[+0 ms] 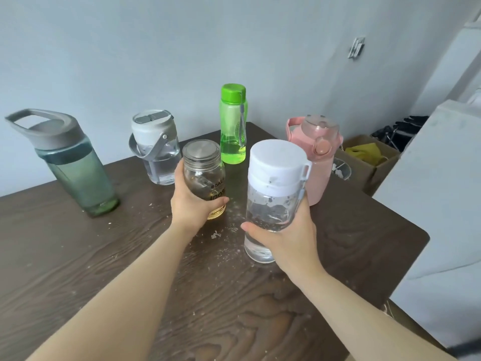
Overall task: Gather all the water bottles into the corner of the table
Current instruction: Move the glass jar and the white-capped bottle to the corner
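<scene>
Gripping two bottles at once, the person had the left hand point(194, 204) wrapped around a glass jar point(204, 178) with a steel lid, fingers closed on its lower body, while the right hand point(286, 235) clasped a clear bottle with a white cap point(276, 194), thumb across the front. Both stood upright, long axes vertical, caps up, over the dark worktop point(130, 256), near the far corner. Already grouped there were a green bottle point(233, 123), a pink bottle point(316, 157) and a clear jug with a grey handle point(156, 147), with a large teal bottle point(70, 162) further left. To do this step well, I judged each should be kept plumb, lowered flat onto its base just beside the green bottle without knocking it, and the glass one set down gently. Whether either base touched the worktop could not be told.
</scene>
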